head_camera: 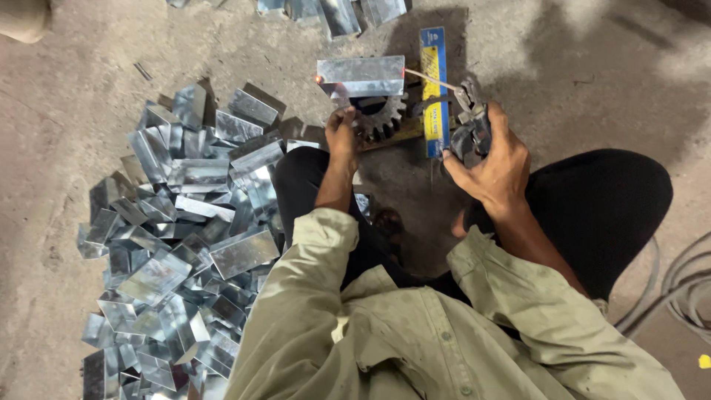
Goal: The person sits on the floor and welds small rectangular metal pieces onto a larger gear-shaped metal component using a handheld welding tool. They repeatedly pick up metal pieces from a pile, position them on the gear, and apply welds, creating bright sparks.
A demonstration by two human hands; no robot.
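Note:
My right hand (pixel 496 159) grips a welding electrode holder (pixel 470 122). Its thin rod (pixel 429 79) reaches left to the edge of a folded shiny metal piece (pixel 361 76). A small orange glow shows at that piece's left corner. The piece rests on a dark toothed gear (pixel 379 118). My left hand (pixel 341 133) sits at the gear's near left side, fingers on the piece's lower edge. A blue and yellow flat bar (pixel 434 89) lies under the rod.
A large heap of shiny folded metal pieces (pixel 178 237) covers the concrete floor to my left. A few more pieces (pixel 337 11) lie at the top edge. Grey cables (pixel 681 289) curl at the right. My knees in dark trousers frame the work spot.

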